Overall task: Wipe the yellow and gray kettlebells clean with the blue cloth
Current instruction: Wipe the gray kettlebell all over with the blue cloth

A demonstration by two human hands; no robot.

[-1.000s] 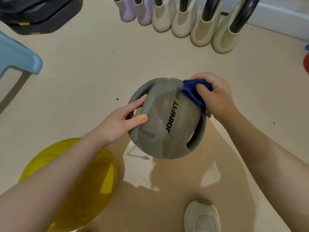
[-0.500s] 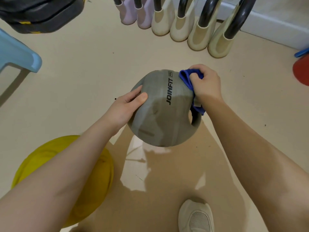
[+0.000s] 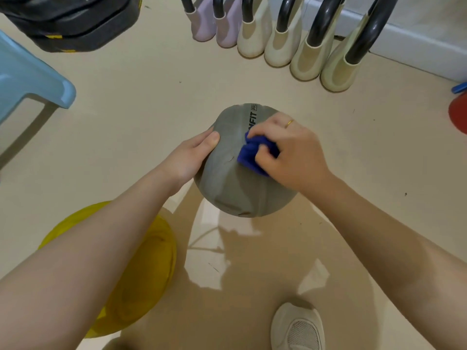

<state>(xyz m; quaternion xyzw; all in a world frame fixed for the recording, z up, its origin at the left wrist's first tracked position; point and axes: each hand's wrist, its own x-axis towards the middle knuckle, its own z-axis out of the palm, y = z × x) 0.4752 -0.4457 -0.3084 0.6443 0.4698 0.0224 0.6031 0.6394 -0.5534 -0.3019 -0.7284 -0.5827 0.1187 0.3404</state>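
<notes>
Only the head view to go on here, so it's all from looking down over your arms.

The thing your next stroke hinges on: your right hand (image 3: 290, 152) sits on top of the gray kettlebell (image 3: 235, 180), right side of the dome, with the blue cloth (image 3: 252, 155) bunched under your curled fingers and pressed flat to the surface. The unwiped-looking stretch of shell lies toward you and to the left of that cloth, so I'd guess the sweep wants to come down and across rather than further away. The right hand is the one on the job; no need to swap.

Your left hand (image 3: 192, 155) is steadying the bell on its left flank, thumb laid along the top edge and the palm against the side. The other fingers are round the far side, so I can't tell how tightly they curl.

The bell itself looks held up off the floor, tipped so its rounded body faces you; the handle isn't visible from here. Matte gray, black lettering partly hidden by the cloth, and darker streaks that read like damp patches.

The yellow kettlebell (image 3: 141, 269) sits on the floor at lower left, half under your left forearm, nobody touching it. Looks like that one's not being wiped yet.
</notes>
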